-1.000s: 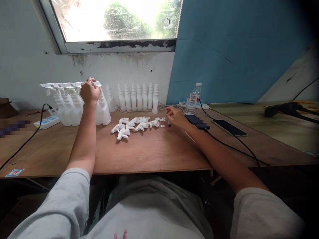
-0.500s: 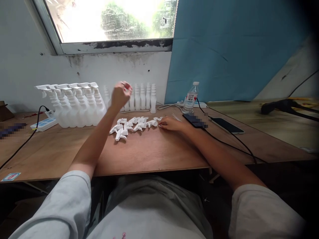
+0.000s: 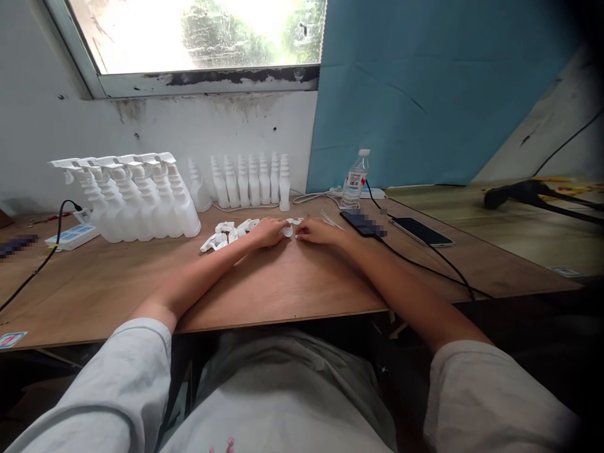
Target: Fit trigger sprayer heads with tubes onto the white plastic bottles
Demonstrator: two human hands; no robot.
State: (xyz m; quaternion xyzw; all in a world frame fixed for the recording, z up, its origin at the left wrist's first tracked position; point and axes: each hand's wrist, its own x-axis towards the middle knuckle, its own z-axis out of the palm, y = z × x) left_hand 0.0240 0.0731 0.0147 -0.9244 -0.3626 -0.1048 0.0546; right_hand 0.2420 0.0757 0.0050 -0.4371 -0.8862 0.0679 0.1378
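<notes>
My left hand [image 3: 270, 233] is closed on a white trigger spray head [image 3: 287, 232], whose round collar shows at the fingertips. Close on its right is my right hand [image 3: 315, 231], fingers bent together low over the table; whatever they hold is too small to make out. Small white pieces [image 3: 295, 221] lie just behind the fingertips. More white trigger spray heads [image 3: 221, 238] lie in a loose pile, partly covered by my left hand and forearm. Thin white tubes [image 3: 331, 219] lie behind my right hand.
White ribbed-neck bottles [image 3: 253, 182] stand in a row by the wall. At left is a block of larger white bottles [image 3: 141, 207] with spray heads on top. A water bottle [image 3: 355, 182], two phones [image 3: 421, 231] and black cables [image 3: 434, 277] occupy the right.
My left hand has come down from in front of the bottle row to the spray heads and closed on one. My right hand stays near its place. The view has shifted slightly.
</notes>
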